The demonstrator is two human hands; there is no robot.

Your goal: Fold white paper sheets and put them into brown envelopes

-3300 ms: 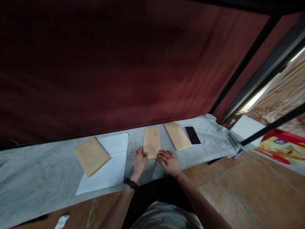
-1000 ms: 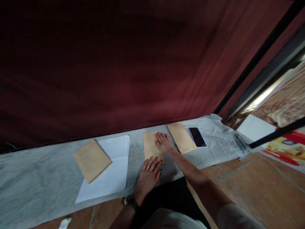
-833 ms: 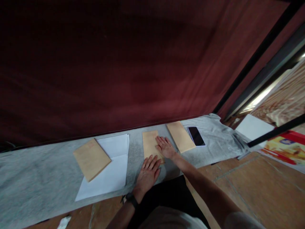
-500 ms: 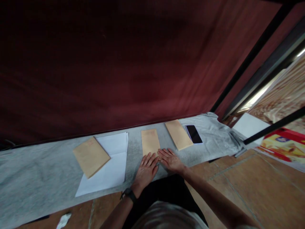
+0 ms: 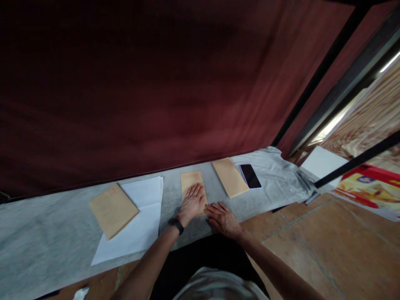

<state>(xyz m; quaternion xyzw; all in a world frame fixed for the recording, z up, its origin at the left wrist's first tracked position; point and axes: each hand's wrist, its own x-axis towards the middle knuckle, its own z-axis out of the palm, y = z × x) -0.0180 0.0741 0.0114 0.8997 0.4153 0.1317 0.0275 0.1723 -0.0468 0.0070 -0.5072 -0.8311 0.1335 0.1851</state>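
A brown paper envelope (image 5: 186, 180) lies flat on the grey cloth right in front of me. My left hand (image 5: 193, 201), with a dark watch on its wrist, rests flat across the envelope's middle, fingers pointing away from me, and hides part of it. Beside the envelope's near right corner lies my right hand (image 5: 223, 219), fingers stretched out and slightly spread, the tips at the edge. Neither hand grips anything. To the right is a second stack of brown envelopes (image 5: 230, 177). On the left, another envelope stack (image 5: 114, 210) lies partly over white paper sheets (image 5: 134, 237).
A phone (image 5: 250, 176) lies just right of the right-hand stack. The grey cloth (image 5: 46, 233) covers a long narrow surface against a dark red panel (image 5: 150, 104). Black bars (image 5: 318, 79), a white board (image 5: 323, 164) and a red-yellow box (image 5: 371, 187) are at the right.
My left hand has slid forward from the envelope's near edge onto its middle. My right hand has drawn slightly back toward me. The whole view has shifted a little.
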